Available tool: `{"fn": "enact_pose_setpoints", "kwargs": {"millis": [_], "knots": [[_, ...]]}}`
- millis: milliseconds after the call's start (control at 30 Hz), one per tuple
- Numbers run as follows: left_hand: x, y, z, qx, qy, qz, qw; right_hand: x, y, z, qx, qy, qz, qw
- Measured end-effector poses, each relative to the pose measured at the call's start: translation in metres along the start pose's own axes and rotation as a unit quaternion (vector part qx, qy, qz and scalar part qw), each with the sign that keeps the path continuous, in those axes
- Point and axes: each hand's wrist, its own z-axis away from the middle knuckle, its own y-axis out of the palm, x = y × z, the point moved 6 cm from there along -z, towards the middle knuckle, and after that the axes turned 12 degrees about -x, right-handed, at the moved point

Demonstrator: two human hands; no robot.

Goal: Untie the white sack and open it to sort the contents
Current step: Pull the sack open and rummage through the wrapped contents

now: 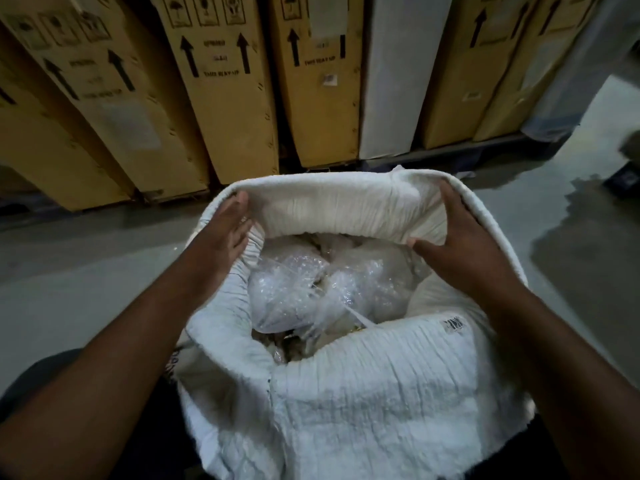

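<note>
The white sack [377, 386] stands in front of me with its mouth wide and its rim rolled outward. Inside lie clear plastic and bubble-wrap bundles [304, 289]. My left hand [221, 233] rests on the left rim, fingers pressed over the folded cloth. My right hand [464, 237] grips the rolled far-right rim, thumb under the fold and fingers over it. Both forearms reach in from the bottom corners.
Tall cardboard boxes [221, 95] with arrow marks lean in a row behind the sack, with one white-wrapped box [398, 81] among them. The grey concrete floor [69, 271] has a dark wet patch [585, 244] at the right.
</note>
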Motion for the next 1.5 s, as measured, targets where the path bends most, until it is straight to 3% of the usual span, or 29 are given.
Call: {"fn": "enact_pose_setpoints", "kwargs": {"millis": [200,333,467,667,800,867,933,967,1033,1100,1167,1200,1267,1333,1400,1433,1500], "knots": [[-0.027,-0.023,-0.018,-0.083,0.074,0.021,0.994,0.002,0.006,-0.011,-0.016,-0.015,0.050,0.999],[-0.020,-0.014,-0.008,-0.085,0.217,-0.209,0.950,0.006,0.018,-0.005,-0.003,-0.026,0.056,0.998],[0.016,0.006,0.011,0.011,0.226,-0.431,0.874,0.018,0.035,0.015,0.077,-0.078,0.116,0.987],[0.034,0.040,0.062,0.149,0.277,-0.630,0.710,0.050,0.046,0.079,0.337,-0.215,0.211,0.892],[0.051,0.050,0.110,0.218,0.207,-0.697,0.651,0.033,0.045,0.115,0.503,-0.177,0.299,0.791],[0.060,0.050,0.135,0.233,0.189,-0.726,0.619,0.034,0.036,0.123,0.537,-0.158,0.303,0.771],[0.069,0.048,0.155,0.237,0.185,-0.739,0.603,0.039,0.028,0.125,0.543,-0.153,0.290,0.773],[0.073,0.046,0.160,0.225,0.185,-0.736,0.611,0.043,0.024,0.121,0.522,-0.153,0.277,0.792],[0.065,0.038,0.154,0.155,0.207,-0.703,0.663,0.051,0.014,0.105,0.424,-0.154,0.240,0.859],[0.028,0.030,0.140,0.028,0.309,-0.639,0.704,0.061,-0.002,0.085,0.285,-0.152,0.172,0.931],[-0.009,0.015,0.119,-0.113,0.373,-0.582,0.714,0.064,-0.021,0.063,0.135,-0.139,0.084,0.977],[-0.024,0.007,0.106,-0.166,0.348,-0.573,0.723,0.062,-0.032,0.052,0.067,-0.132,0.060,0.987],[-0.029,-0.013,0.066,-0.209,0.203,-0.547,0.784,0.037,-0.044,0.027,-0.002,-0.088,0.078,0.993],[-0.015,-0.024,0.038,-0.174,0.068,-0.498,0.847,0.000,-0.042,0.011,0.040,0.003,0.114,0.993],[-0.013,-0.024,0.033,-0.142,0.046,-0.453,0.879,-0.025,-0.035,0.004,0.077,0.074,0.089,0.990],[-0.019,-0.021,0.036,-0.132,0.055,-0.435,0.889,-0.030,-0.037,0.000,0.057,0.076,0.057,0.994],[-0.035,-0.026,0.040,-0.148,0.078,-0.396,0.903,-0.031,-0.058,-0.011,-0.061,0.052,0.024,0.996]]}}
